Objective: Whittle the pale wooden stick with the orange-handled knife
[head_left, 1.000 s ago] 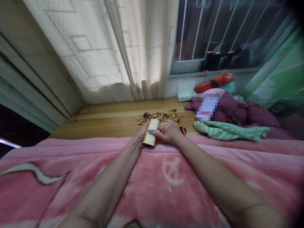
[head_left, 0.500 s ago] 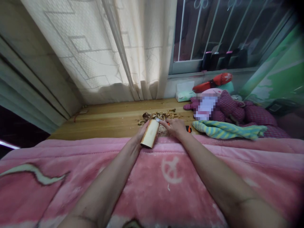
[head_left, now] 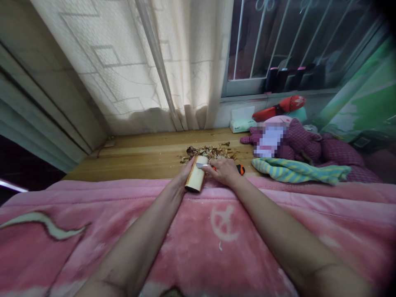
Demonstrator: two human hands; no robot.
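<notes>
The left hand curled around a smooth, pale wooden cylinder, which tilted with its dark-rimmed end just over a plush pink fleece blanket. The right hand gripped an orange-handled knife, its thin steel blade against the cylinder. Curled brown wood shavings lay heaped just beyond on a smooth plank ledge.

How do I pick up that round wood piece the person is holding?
Probably by the lower end of the wooden cylinder, coming from the pink blanket side. It's round, so fingers can wrap it, and that end sticks out free. The left hand covers the top, and the knife in the right hand is up there too.
</notes>
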